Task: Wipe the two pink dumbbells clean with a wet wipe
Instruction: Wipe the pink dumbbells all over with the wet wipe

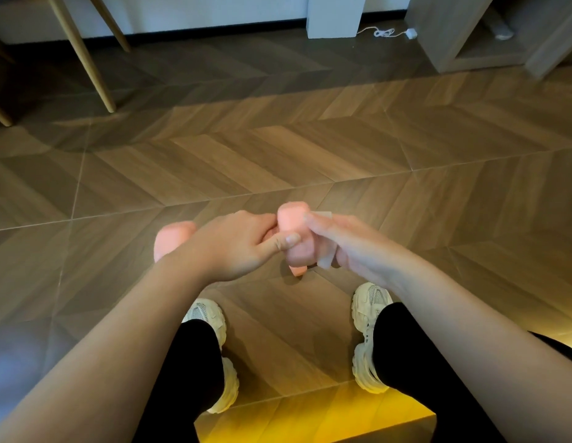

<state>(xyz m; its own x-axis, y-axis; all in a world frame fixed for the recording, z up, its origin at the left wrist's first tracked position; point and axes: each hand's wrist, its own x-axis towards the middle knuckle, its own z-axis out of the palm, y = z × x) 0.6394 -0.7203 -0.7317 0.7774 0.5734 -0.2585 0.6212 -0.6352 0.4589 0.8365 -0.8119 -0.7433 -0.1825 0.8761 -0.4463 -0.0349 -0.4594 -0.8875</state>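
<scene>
My left hand (pixel 236 244) grips the handle of a pink dumbbell (pixel 174 239) held above the floor in front of my knees. One rounded end sticks out to the left of that hand. My right hand (pixel 351 247) holds a thin, translucent wet wipe (pixel 326 262) against the dumbbell's other end, with the fingers wrapped over it. A small pink patch (pixel 298 270) shows just below that end; whether it belongs to the second dumbbell cannot be told, as my hands hide the rest.
Wood-pattern floor (pixel 278 148) stretches ahead. Wooden furniture legs (pixel 86 55) stand at the far left, a white post (pixel 334 16) and a cable (pixel 387 32) at the back, a grey cabinet (pixel 451 33) at the far right. My pale sneakers (pixel 371 314) rest on the floor below my hands.
</scene>
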